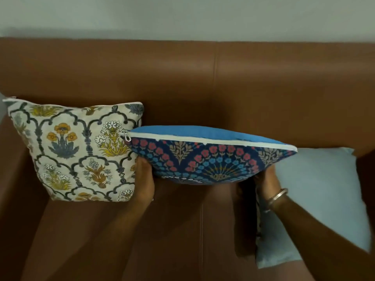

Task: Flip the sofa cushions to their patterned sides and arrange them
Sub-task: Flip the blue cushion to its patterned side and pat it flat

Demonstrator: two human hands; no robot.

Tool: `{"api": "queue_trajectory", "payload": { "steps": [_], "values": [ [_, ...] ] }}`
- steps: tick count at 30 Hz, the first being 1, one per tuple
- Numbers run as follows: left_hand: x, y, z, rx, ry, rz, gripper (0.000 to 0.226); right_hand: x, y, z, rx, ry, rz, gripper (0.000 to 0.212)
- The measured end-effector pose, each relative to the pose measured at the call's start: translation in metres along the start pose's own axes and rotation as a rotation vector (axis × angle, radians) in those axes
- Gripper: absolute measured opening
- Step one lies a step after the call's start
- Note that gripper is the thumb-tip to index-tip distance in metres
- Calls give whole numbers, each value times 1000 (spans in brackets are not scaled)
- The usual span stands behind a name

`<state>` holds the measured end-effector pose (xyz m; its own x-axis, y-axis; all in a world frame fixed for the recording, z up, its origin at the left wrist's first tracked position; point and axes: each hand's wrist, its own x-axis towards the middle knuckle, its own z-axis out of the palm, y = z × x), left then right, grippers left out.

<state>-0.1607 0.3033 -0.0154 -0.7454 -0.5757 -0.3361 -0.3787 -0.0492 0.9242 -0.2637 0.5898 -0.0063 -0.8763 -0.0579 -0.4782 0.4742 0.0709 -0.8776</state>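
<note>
Both hands hold one cushion up off the seat of a brown leather sofa [203, 82]: a square navy-blue cushion with a red, blue and beige floral fan print [209, 161], tilted nearly flat so its patterned face points toward the camera and down, plain bright-blue reverse side showing on top. White zipper edge [213, 139] runs along the upper seam between the two faces, zipper pull at the end above the left hand. Left hand [145, 179] grips the cushion's left lower corner, fingers curled under the fabric, thumb side against the patterned face. Right hand [265, 179] grips the right lower corner the same way, closed on the fabric; a silver metal bangle [277, 197] sits on that wrist. Just outside the left hand, touching or nearly touching it, a cream square cushion with grey arch lattice and yellow-orange flower print [79, 151] stands upright, patterned side out, leaning against the sofa back. Outside the right hand and partly behind the right forearm, a plain pale-blue square cushion [322, 195] leans at the sofa's right end, no pattern visible on the shown face; its lower part is blurred. Below and between the hands the seat is bare brown leather with a centre seam. Pale wall [182, 15] above the sofa back.
</note>
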Motion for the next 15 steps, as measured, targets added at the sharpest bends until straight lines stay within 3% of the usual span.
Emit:
{"api": "queue_trajectory", "payload": {
  "steps": [2, 5, 8, 11, 13, 15],
  "values": [
    [5, -1, 9, -36, 56, -21, 74, 8, -2, 8, -143, 97, -46, 45],
    [9, 2, 11, -48, 19, -103, 79, 21, -27, 10, -181, 289, 65, 78],
    [9, 6, 12, -30, -59, -246, 86, 35, -32, 12, -206, 193, 131, 91],
    [26, 7, 14, 32, -137, -330, 111, 62, -21, 24, -235, 141, 140, 81],
    [39, 6, 16, 48, -129, -375, 115, 74, -17, 27, -280, 192, 78, 75],
    [37, 3, 16, 130, -44, -291, 115, 68, -12, 20, -345, 203, -25, 72]
  ]
}}
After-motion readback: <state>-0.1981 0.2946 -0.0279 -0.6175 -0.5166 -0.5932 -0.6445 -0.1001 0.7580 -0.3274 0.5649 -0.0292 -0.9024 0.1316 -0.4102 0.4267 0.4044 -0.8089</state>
